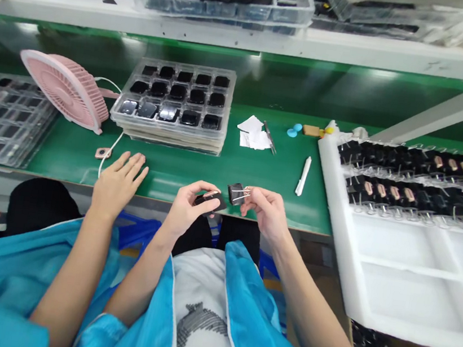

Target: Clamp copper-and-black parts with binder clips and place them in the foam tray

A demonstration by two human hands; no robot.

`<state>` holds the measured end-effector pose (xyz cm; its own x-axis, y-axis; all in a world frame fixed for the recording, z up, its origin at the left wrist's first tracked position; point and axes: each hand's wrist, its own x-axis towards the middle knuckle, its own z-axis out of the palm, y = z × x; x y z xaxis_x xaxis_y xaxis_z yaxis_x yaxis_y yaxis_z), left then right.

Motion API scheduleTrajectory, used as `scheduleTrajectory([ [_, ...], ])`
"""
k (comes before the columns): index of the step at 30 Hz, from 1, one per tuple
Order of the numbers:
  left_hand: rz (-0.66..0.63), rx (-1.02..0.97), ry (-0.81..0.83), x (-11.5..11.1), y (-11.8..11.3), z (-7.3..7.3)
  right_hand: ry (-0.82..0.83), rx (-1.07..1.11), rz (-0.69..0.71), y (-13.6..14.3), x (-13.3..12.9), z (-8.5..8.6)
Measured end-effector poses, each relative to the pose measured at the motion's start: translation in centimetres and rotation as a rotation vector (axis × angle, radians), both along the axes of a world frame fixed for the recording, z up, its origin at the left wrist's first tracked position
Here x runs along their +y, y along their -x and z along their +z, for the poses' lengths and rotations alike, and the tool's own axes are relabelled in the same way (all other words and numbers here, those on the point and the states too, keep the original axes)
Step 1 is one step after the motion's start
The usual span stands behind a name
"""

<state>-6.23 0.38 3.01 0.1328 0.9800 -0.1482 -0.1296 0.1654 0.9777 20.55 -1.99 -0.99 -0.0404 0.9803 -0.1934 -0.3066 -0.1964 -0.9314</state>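
Near the front edge of the green bench, my left hand (188,210) is closed around a small flat black piece (218,199) with a copper-coloured part by the fingers. What exactly that piece is, I cannot make out. Just to its right, my right hand (267,209) pinches the wire handles of a black binder clip (236,194). The clip's black body points toward the black piece, and a small gap seems to lie between them. My fingers hide part of both things.
A co-worker's hand (122,182) rests flat on the bench at left, near a pink fan (65,89). Behind stands a stack of clear trays (169,128) with black square parts. A white foam tray (334,250) at right holds rows of clipped pieces. Tweezers (269,137) and a white pen (303,176) lie between.
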Motion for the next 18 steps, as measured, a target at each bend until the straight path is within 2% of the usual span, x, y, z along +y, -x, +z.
scheduleTrajectory([
  [2, 0.017, 0.044, -0.017, 1.3, 3.5, 1.1, 0.019, 0.013, 0.042, 0.0, -0.3, 0.1],
  [4, 0.053, 0.064, -0.032, 1.9, 4.7, 1.4, 0.023, 0.022, 0.067, -0.1, -0.6, 0.3],
  [6, 0.048, 0.068, -0.026, 1.4, 3.0, 0.7, 0.017, 0.013, 0.070, -0.3, -0.7, 0.3],
  [10, -0.010, 0.078, 0.005, -1.1, -4.5, -1.8, 0.014, -0.048, 0.057, -0.5, -0.7, 0.0],
  [12, -0.016, 0.089, 0.014, -1.9, -6.8, -2.5, 0.014, -0.065, 0.047, -0.4, -0.7, -0.2],
  [15, -0.014, 0.110, 0.017, -2.4, -7.9, -2.6, 0.003, -0.076, 0.037, -0.2, -0.7, -0.3],
  [18, -0.053, 0.119, 0.025, -2.5, -7.7, -2.3, -0.019, -0.087, 0.052, -0.1, -0.8, -0.1],
])
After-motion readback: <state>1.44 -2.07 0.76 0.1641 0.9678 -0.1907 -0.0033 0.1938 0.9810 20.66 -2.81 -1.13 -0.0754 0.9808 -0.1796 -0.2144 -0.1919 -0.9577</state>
